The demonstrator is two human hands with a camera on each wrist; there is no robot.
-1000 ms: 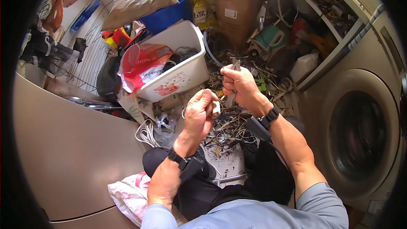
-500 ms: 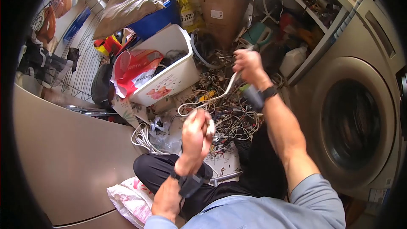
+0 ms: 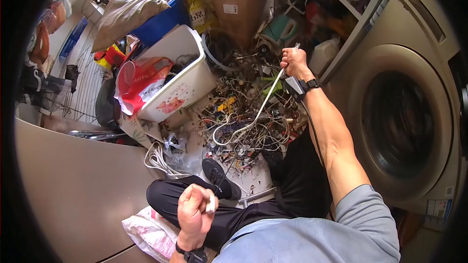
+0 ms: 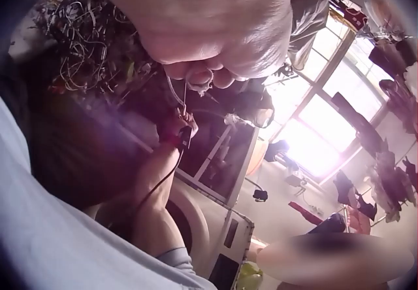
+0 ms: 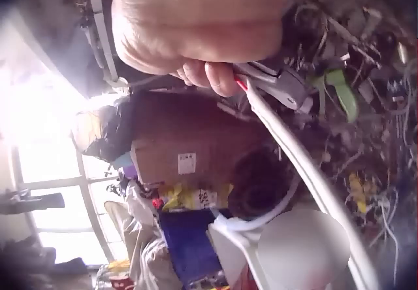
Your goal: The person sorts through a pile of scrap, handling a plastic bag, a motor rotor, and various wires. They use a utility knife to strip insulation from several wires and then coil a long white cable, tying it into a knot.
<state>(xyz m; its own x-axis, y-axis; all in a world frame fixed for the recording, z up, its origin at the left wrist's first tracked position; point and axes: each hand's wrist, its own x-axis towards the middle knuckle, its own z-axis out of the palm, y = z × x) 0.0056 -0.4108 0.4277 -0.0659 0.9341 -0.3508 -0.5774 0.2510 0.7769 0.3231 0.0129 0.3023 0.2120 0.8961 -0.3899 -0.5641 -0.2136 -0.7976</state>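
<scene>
My right hand [image 3: 294,62] is raised over the cluttered floor, its fingers curled round a metal tool [image 5: 284,86] and the end of a white cable [image 5: 294,149]; a bit of red shows at the cable's end. From there the cable [image 3: 265,101] runs down and loops over the heap. My left hand [image 3: 196,210] is near my knee, fingers curled round a small white piece [image 3: 210,203]. In the left wrist view the left hand [image 4: 209,25] fills the top, a pale end between its fingertips.
Tangled cables and scraps [image 3: 243,122] cover the floor. A white bin [image 3: 187,87] with a red bag [image 3: 146,75] stands at the left, a cardboard box [image 3: 236,17] behind. The washing machine [image 3: 404,117] is at the right, a coiled white cable [image 3: 158,158] at the left.
My hands have moved apart: the left down towards my knee, the right up and outward. The white cable has come into view, stretched from the right hand. The head view has shifted.
</scene>
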